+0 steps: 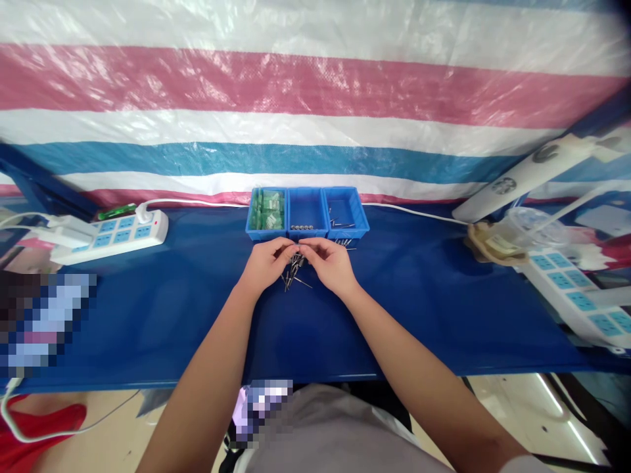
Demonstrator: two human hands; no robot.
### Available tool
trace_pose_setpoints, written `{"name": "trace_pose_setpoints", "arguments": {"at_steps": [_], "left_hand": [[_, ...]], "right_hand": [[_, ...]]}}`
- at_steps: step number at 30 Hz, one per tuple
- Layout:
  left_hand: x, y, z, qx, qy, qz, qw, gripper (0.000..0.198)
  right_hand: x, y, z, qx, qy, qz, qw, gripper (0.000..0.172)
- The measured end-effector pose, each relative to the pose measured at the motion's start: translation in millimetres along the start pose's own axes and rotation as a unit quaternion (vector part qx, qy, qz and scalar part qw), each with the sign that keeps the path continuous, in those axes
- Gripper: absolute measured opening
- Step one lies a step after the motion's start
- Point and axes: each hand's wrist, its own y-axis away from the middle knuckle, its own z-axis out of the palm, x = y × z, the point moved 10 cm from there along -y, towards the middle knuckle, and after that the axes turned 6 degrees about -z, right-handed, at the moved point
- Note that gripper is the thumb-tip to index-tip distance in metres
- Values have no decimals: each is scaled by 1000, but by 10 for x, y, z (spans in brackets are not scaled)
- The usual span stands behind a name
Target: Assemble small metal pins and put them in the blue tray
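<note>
My left hand (266, 264) and my right hand (331, 264) meet at the fingertips over the table, both pinched closed. Whatever is between the fingers is too small to make out. Just below them lies a loose pile of thin metal rods (294, 270), with more metal rods (344, 242) beyond my right hand. Beyond the hands, three blue bins stand side by side. Green packets (269, 209) fill the left bin (250, 231). A row of small round metal parts (302, 227) lies along the front of the middle bin (306, 203). The right bin (349, 205) holds a few thin metal pieces.
A white power strip (129, 238) with plugs sits on the left of the blue table (419, 309), another power strip (574, 292) on the right. A white tube (513, 176) leans at the back right, near a plastic cup (535, 226). A striped sheet (315, 85) hangs behind.
</note>
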Motion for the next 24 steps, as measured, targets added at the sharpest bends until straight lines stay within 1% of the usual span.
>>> {"name": "trace_pose_setpoints", "arguments": {"at_steps": [2,6,8,10,14,18,21,24], "left_hand": [[10,4,0,1,3,2,1000,35],[16,11,-19,18,1,-2,1000,34],[20,14,-31,29,-2,-2,1000,31],[30,16,-27,32,4,2,999,31],[72,21,-17,32,27,27,999,27],[103,29,-30,39,35,37,998,27],[107,32,-9,28,23,32,999,28],[80,31,-27,36,9,22,999,28]], "right_hand": [[42,-31,-52,16,-18,15,1000,38],[111,-98,-296,99,-49,38,993,43],[100,-116,-358,117,-62,36,990,43],[81,-118,-302,94,-78,37,992,42],[20,-44,-46,11,-89,28,996,37],[-126,25,58,-31,-13,-28,999,28],[-280,6,4,-34,72,-78,994,27],[-465,-93,-159,5,157,-131,979,15]]}}
